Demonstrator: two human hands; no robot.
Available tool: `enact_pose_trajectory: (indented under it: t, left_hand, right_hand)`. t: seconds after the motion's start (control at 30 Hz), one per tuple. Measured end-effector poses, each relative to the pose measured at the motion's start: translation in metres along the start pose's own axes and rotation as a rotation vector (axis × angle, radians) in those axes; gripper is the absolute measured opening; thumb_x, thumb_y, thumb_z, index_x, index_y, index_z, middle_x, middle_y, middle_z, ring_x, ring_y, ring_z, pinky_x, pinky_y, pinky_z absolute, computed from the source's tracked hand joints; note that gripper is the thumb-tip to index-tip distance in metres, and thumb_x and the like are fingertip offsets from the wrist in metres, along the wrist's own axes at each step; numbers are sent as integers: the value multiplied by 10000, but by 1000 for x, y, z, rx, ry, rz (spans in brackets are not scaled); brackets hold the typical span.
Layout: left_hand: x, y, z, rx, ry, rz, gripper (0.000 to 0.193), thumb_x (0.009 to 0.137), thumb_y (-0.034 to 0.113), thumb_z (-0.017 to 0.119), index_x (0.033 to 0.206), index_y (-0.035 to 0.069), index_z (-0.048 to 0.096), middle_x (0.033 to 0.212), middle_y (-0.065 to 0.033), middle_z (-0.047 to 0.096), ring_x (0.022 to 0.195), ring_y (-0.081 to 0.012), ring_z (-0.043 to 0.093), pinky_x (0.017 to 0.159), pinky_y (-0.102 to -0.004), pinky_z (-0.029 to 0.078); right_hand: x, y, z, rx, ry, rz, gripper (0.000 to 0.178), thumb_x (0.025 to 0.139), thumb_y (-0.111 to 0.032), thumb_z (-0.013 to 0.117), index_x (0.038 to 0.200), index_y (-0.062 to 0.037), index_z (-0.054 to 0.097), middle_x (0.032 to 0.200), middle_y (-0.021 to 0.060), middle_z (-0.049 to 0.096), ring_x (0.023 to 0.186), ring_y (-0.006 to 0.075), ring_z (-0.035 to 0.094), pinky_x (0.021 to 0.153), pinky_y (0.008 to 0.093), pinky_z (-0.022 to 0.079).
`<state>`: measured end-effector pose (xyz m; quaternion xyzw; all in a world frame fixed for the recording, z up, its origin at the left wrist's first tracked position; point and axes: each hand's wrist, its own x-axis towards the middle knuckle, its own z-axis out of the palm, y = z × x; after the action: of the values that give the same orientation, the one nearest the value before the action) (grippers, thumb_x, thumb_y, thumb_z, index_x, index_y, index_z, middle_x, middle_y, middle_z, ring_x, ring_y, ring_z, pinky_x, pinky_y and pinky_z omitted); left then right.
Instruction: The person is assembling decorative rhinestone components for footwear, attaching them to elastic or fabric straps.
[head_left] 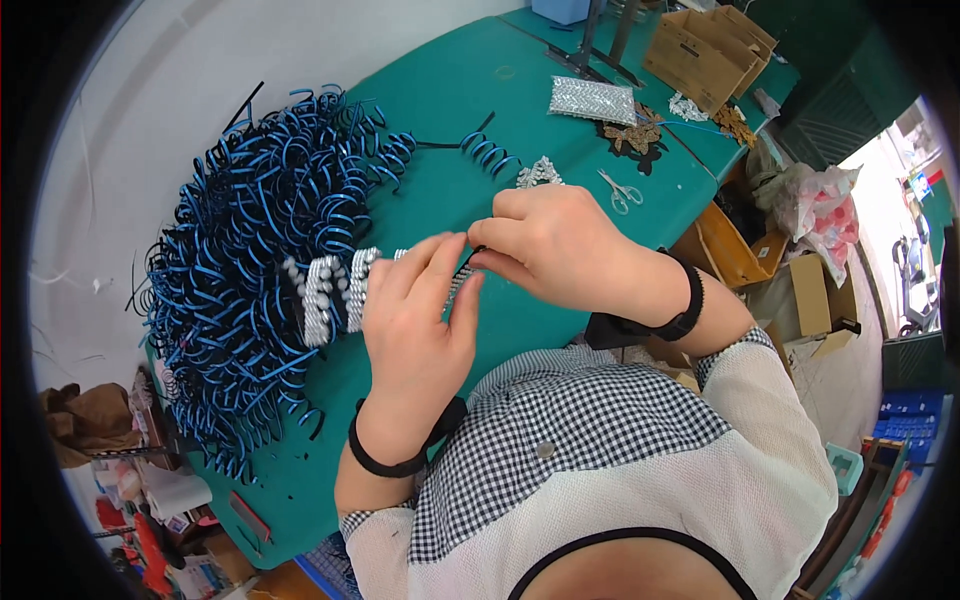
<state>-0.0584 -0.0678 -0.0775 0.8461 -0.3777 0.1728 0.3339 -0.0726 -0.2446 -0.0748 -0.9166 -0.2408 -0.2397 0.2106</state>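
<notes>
Silver-beaded strip [357, 290] is held near the centre of the frame, its loops coiled left of the fingers and its dark end brought up between both hands. By the left hand [418, 310], the strip is gripped between thumb and forefinger, with part of it hidden behind the knuckles. By the right hand [560, 245], the dark end is pinched between thumb and bent forefinger, the fingertips of both hands being almost touching.

Much of the left side of the frame is taken up by a large heap of blue-and-black coils [265, 215], against which the silver loops are set. One loose coil [490, 155] is stretched out at upper centre. All of this is carried by a green table [430, 90]. Above and right of the right hand, small scissors [620, 192] are laid open, with a silvery cluster [540, 172] just beside that hand. Farther up, a clear packet of silvery pieces [592, 100] is seen near brown leaf-shaped pieces [635, 135], and a cardboard box [705, 55] is placed at upper right. A red-handled tool [250, 518] is laid at lower left.
</notes>
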Motion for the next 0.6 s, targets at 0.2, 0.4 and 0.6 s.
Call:
enact_pose_trajectory:
  t: [0.2, 0.4, 0.6]
  left_hand:
    - [-6, -11, 17, -340, -100, -243, 299, 781, 7, 600, 1079, -4, 591, 923, -98, 639, 764, -113, 611, 560, -190, 496]
    - [-15, -19, 31, -687, -107, -511, 236, 831, 22, 571, 1056, -48, 590, 822, -70, 633, 731, -101, 607, 640, -221, 515]
    - [-14, -19, 20, -678, -82, -516, 200, 839, 35, 581, 1016, -53, 608, 810, -83, 637, 711, -109, 610, 654, -213, 514]
  right_hand:
    - [0, 1, 0, 17, -26, -37, 142, 684, -175, 674, 711, -52, 607, 615, 63, 519, 541, 235, 555, 476, 341, 453]
    - [6, 6, 0, 124, -99, 39, 156, 700, -167, 664, 786, -48, 612, 651, 79, 570, 559, 223, 577, 489, 317, 461]
    - [14, 10, -28, 583, -294, 235, 248, 731, -122, 660, 956, -40, 598, 632, 52, 565, 545, 114, 549, 498, 245, 444]
